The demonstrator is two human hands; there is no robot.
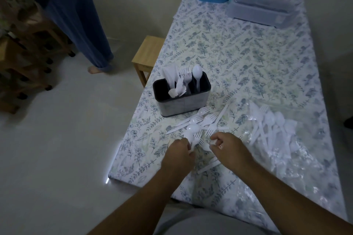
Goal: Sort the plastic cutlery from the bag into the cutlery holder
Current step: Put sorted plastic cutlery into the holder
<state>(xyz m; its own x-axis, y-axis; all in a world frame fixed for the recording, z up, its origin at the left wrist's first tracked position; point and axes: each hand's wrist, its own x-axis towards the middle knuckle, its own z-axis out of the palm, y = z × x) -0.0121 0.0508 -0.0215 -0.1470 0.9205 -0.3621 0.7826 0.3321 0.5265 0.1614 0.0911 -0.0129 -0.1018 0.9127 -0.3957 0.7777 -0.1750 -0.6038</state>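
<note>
Roughly midway: dark rectangular cutlery holder (181, 94) has some white plastic pieces. Just before it, loose forks and spoons (198, 124); clear plastic bag (275, 135) to its right still full. Left hand (178, 155), right hand (230, 148) fingers curled, pinching pieces.

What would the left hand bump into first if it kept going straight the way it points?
Probably the loose pile of white plastic cutlery right ahead of the left hand, whose fingers already pinch a piece. Beyond that stands the cutlery holder. Depth is hard to judge from one view.
</note>
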